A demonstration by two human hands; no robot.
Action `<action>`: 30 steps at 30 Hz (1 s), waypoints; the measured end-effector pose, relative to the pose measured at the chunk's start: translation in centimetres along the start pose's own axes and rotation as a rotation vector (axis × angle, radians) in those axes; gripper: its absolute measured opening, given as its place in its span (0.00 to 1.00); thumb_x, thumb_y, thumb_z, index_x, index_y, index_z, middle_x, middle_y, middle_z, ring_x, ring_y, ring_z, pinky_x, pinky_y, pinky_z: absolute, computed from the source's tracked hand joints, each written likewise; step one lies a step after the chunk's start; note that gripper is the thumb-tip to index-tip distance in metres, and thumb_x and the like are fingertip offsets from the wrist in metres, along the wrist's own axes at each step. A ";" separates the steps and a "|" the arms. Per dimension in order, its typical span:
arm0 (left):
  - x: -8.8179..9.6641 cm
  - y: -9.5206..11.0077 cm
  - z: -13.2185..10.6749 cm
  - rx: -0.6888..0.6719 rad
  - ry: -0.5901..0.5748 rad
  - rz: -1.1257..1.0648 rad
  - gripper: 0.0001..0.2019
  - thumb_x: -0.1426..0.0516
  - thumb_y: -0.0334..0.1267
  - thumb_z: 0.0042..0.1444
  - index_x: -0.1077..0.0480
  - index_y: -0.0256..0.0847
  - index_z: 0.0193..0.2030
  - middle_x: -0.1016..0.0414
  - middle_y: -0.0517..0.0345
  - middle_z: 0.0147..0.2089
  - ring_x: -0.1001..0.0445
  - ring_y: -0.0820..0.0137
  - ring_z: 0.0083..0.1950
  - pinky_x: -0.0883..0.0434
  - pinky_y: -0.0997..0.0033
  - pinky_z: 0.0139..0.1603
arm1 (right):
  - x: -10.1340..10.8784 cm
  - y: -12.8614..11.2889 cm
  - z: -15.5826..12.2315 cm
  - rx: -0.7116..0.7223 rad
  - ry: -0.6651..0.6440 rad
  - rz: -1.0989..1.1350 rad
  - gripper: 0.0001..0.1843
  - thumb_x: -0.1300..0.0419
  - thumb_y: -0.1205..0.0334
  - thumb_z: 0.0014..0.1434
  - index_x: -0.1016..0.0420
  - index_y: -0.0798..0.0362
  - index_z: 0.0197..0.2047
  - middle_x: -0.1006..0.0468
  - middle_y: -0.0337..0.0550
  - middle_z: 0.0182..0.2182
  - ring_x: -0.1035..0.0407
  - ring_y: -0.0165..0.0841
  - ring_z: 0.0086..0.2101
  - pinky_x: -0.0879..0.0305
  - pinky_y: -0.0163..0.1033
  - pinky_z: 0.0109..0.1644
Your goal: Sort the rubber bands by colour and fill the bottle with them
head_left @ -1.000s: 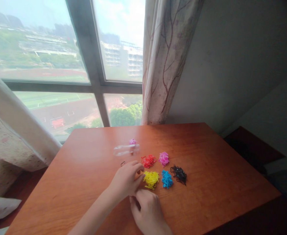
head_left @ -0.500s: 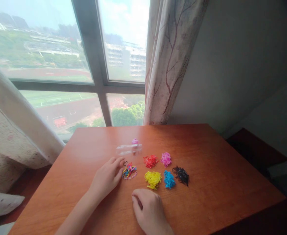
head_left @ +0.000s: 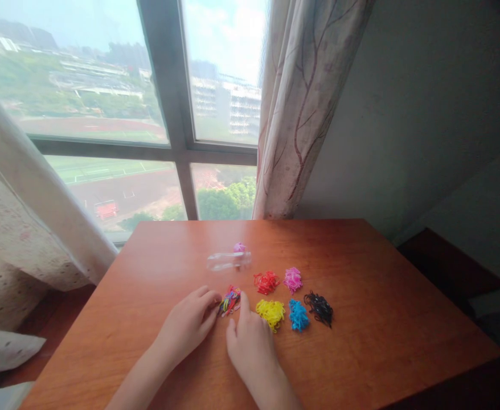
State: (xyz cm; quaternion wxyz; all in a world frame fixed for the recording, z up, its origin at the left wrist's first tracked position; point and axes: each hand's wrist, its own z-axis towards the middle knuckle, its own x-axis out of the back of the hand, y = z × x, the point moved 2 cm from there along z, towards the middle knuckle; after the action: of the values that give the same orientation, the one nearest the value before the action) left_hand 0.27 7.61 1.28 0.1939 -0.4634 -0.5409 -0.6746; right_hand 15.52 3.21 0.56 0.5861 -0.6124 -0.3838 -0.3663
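A small mixed-colour heap of tiny rubber bands (head_left: 230, 300) lies on the wooden table (head_left: 361, 341). My left hand (head_left: 188, 324) rests on the table with its fingertips touching the heap's left edge, fingers loosely stretched. My right hand (head_left: 250, 341) lies just right of it, forefinger extended and touching the heap's right side. Sorted piles lie to the right: red (head_left: 266, 281), pink (head_left: 292, 279), yellow (head_left: 270, 312), blue (head_left: 298, 315), black (head_left: 319, 308).
A clear plastic tube (head_left: 228, 261) lies on its side behind the heap, with a small pink clump (head_left: 239, 247) at its far end. Window and curtains stand behind the table. A dark lower surface (head_left: 450, 267) sits to the right.
My left hand drew back left, uncovering the mixed heap. My right hand then moved forward from the near edge and put its forefinger to the heap's right side.
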 end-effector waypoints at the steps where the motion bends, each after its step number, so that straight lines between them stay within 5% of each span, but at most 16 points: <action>1: 0.0 0.0 -0.2 -0.003 0.000 -0.014 0.10 0.51 0.34 0.62 0.28 0.43 0.41 0.27 0.55 0.40 0.27 0.66 0.41 0.33 0.71 0.42 | -0.1 -0.1 0.4 0.007 0.013 -0.010 0.30 0.45 0.70 0.60 0.38 0.65 0.65 0.19 0.58 0.34 0.22 0.48 0.34 0.34 0.42 0.35; 10: -0.2 0.1 -0.7 -0.004 0.008 -0.025 0.08 0.50 0.33 0.61 0.29 0.43 0.37 0.27 0.55 0.39 0.27 0.66 0.41 0.32 0.71 0.41 | -0.1 -0.1 0.4 0.185 0.108 0.119 0.20 0.44 0.71 0.58 0.28 0.49 0.53 0.18 0.45 0.35 0.23 0.39 0.34 0.37 0.35 0.34; 19: 0.0 0.3 -0.9 0.001 0.022 -0.129 0.08 0.49 0.34 0.61 0.29 0.42 0.36 0.26 0.58 0.35 0.29 0.69 0.36 0.35 0.73 0.37 | -1.5 1.0 -0.8 0.193 0.213 0.193 0.20 0.46 0.72 0.60 0.30 0.54 0.55 0.21 0.42 0.33 0.24 0.36 0.33 0.36 0.34 0.38; 26: 0.0 0.4 -0.7 0.006 0.037 -0.155 0.08 0.48 0.34 0.60 0.28 0.41 0.35 0.26 0.58 0.33 0.30 0.69 0.34 0.35 0.73 0.35 | -1.0 0.7 -0.9 0.181 0.232 0.187 0.07 0.45 0.71 0.60 0.29 0.51 0.40 0.24 0.38 0.28 0.27 0.33 0.28 0.41 0.32 0.32; 30: 0.0 0.5 -0.7 0.009 0.052 -0.139 0.08 0.49 0.35 0.60 0.29 0.42 0.35 0.26 0.57 0.34 0.29 0.69 0.34 0.34 0.73 0.35 | -0.6 0.9 -0.8 0.204 0.228 0.293 0.07 0.45 0.69 0.61 0.28 0.51 0.40 0.24 0.36 0.26 0.28 0.31 0.27 0.40 0.31 0.33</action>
State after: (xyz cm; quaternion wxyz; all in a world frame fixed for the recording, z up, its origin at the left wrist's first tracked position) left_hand 0.39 6.76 1.57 0.1625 -0.4062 -0.5696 -0.6958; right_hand 16.05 2.40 -0.32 0.7318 -0.5536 -0.2569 -0.3034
